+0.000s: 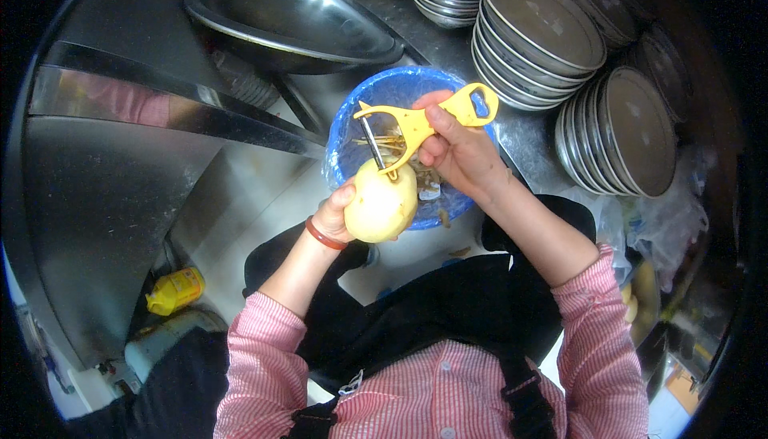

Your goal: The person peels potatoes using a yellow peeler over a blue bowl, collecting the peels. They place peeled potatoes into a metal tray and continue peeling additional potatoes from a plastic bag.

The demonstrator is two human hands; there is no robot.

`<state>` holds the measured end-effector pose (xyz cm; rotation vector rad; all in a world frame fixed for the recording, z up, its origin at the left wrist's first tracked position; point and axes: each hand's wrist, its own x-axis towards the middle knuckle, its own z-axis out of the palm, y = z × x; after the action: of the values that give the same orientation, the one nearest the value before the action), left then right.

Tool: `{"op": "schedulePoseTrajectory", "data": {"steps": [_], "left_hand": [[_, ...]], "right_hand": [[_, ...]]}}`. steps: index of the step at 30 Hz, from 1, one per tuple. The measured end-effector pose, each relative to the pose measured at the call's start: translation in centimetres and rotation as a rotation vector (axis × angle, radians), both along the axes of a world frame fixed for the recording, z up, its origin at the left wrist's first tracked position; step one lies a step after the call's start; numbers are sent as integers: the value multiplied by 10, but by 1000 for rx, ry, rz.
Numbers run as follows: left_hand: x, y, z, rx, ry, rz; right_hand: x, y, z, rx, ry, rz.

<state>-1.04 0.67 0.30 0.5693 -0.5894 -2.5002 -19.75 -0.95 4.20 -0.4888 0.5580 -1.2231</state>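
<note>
A peeled, pale yellow potato (379, 208) rests in my left hand (337, 214), whose thumb shows on its left side. The hand's other fingers are mostly hidden behind it. My right hand (459, 148) grips the handle of a yellow plastic Y-peeler (414, 124). The peeler's metal blade is at the top of the potato; whether it touches the surface I cannot tell. Below both hands stands a blue bin (360, 88) lined with clear plastic, with peelings and other scraps inside.
Stacked bowls (543, 25) stand on a dark metal surface at the upper right, with more stacks around them. A large metal basin (294, 16) is at the upper left. Lower left lies a yellow package (176, 291). Clear plastic bags (666, 217) hang at the right.
</note>
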Motion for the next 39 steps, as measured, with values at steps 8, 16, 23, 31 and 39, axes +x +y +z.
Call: {"op": "schedulePoseTrajectory", "data": {"steps": [8,16,23,31,39], "left_hand": [[-1,-4,-2,24,-19,31],[5,-3,-4,-10,35,14],[2,-1,-7,17,81,-4],[7,0,-10,-7,11,-5],[6,-4,-7,-51,-38,35]], "right_hand": [[3,2,9,-287,497,-270],[-7,-3,3,-83,78,-163],[4,4,4,-105,44,-35],[0,-8,5,-320,571,-302],[-5,-2,9,-129,98,-132]]}}
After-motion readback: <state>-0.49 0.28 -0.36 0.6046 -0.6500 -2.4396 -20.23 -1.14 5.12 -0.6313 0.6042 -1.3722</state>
